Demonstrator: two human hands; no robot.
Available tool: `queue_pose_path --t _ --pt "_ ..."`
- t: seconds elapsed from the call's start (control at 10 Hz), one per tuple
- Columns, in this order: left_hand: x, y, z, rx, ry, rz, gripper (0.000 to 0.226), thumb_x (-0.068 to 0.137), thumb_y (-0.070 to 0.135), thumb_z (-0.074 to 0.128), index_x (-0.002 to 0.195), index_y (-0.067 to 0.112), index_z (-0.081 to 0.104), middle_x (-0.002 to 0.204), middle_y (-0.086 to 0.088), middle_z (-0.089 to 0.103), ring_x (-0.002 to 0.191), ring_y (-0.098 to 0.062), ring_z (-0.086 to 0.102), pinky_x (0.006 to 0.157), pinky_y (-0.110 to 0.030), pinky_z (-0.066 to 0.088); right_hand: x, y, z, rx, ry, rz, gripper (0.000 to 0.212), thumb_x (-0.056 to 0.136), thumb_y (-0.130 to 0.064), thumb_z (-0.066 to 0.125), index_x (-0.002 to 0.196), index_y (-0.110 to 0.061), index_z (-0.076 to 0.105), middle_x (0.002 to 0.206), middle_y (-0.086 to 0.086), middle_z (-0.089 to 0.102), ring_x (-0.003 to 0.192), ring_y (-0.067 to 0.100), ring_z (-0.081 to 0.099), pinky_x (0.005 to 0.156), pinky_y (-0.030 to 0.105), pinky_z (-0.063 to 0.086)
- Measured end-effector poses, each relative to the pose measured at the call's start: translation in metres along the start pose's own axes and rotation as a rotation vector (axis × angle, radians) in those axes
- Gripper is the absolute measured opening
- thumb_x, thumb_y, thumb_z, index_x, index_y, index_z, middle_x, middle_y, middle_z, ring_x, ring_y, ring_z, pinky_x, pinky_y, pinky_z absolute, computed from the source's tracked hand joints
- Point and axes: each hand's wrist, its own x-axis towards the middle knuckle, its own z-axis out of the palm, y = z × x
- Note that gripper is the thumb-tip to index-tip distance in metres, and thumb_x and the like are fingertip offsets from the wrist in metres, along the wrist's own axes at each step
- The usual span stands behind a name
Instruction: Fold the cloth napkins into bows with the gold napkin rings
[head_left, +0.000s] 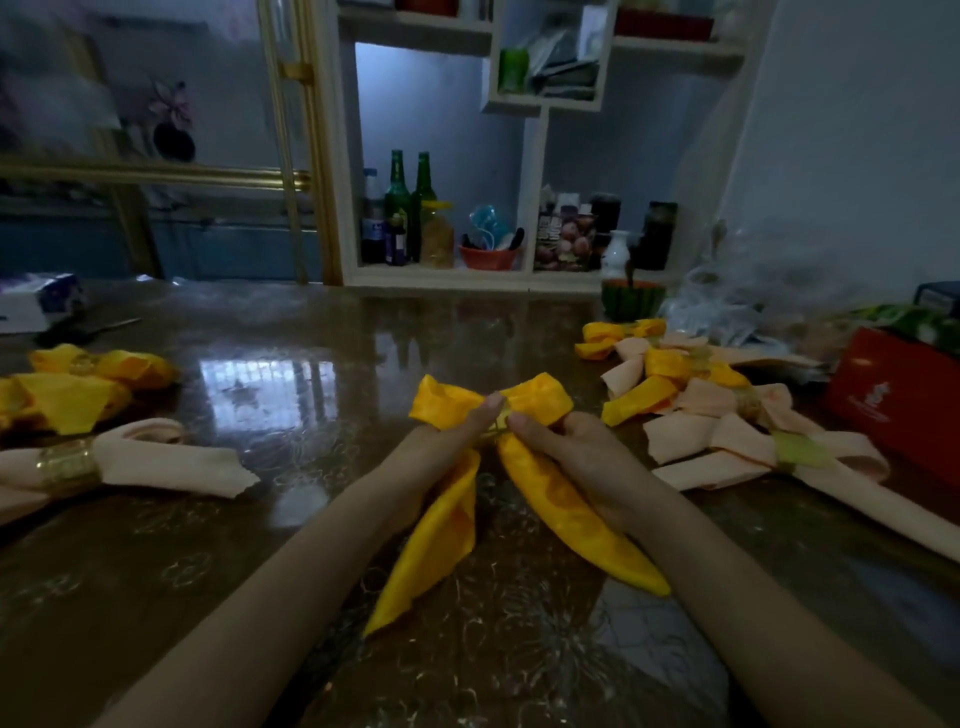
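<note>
Bare forearms reach in from near edge, converging at centre. Left hand (457, 423), right hand (569, 449): fingertips meeting, pinching yellow napkin (540, 397) at its middle.

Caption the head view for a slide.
Left hand and right hand pinch the yellow napkin bow at its gold napkin ring on a glossy table.

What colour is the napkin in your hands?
The napkin is golden yellow; the head view shows it best.

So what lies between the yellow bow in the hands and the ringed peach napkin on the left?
Nothing but bare, glossy table between the yellow bow and the peach napkin, as the head view shows.
</note>
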Motion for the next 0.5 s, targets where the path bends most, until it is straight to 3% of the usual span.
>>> queue_pose_path --t 0.1,0.2,0.3,0.4,0.5 --pt "0.0 0.001 0.009 0.094 -0.103 -0.077 0.02 0.083 0.036 0.063 0.098 0.023 0.063 0.103 0.0 0.067 0.092 -0.015 0.062 0.075 -0.029 0.05 -0.006 0.008 -0.013 -0.223 0.102 -0.099 0.036 0.088 -0.036 0.061 0.092 -0.001 0.066 0.075 0.008 0.062 0.066 0.011 0.057 0.057 0.019 0.042" --pt "0.006 -0.001 0.02 0.563 -0.023 0.002 0.028 0.088 0.029 0.062 0.109 0.011 0.065 0.1 -0.002 0.063 0.097 -0.017 0.06 0.074 -0.024 0.045 -0.012 0.014 -0.024 -0.294 0.226 -0.087 0.032 0.091 -0.035 0.058 0.084 -0.004 0.066 0.071 0.0 0.064 0.069 0.013 0.056 0.063 0.031 0.046" --pt "-0.001 -0.005 0.033 0.934 -0.027 0.124 0.037 0.089 0.029 0.06 0.121 0.011 0.06 0.117 -0.009 0.062 0.109 -0.023 0.058 0.085 -0.028 0.045 -0.022 0.007 -0.038 -0.499 0.13 -0.008 0.039 0.094 -0.036 0.052 0.059 -0.024 0.041 0.045 -0.014 0.047 0.056 0.003 0.038 0.05 0.019 0.027" --pt "-0.02 0.009 0.029 1.116 -0.175 0.066 0.041 0.09 0.036 0.057 0.122 0.011 0.058 0.117 -0.01 0.061 0.105 -0.022 0.057 0.084 -0.032 0.046 -0.042 -0.022 -0.059 -0.944 0.055 0.061 0.032 0.093 -0.045 0.05 0.07 -0.023 0.046 0.072 -0.003 0.048 0.063 0.005 0.039 0.053 0.018 0.028" --pt "-0.034 0.04 0.007 1.096 -0.25 -0.006 0.043 0.09 0.047 0.05 0.117 0.015 0.06 0.11 -0.003 0.061 0.099 -0.016 0.057 0.079 -0.029 0.046 -0.07 -0.054 -0.088 -0.993 0.047 0.11 0.039 0.092 -0.047 0.05 0.099 -0.011 0.064 0.099 0.011 0.062 0.083 0.014 0.055 0.073 0.028 0.045"
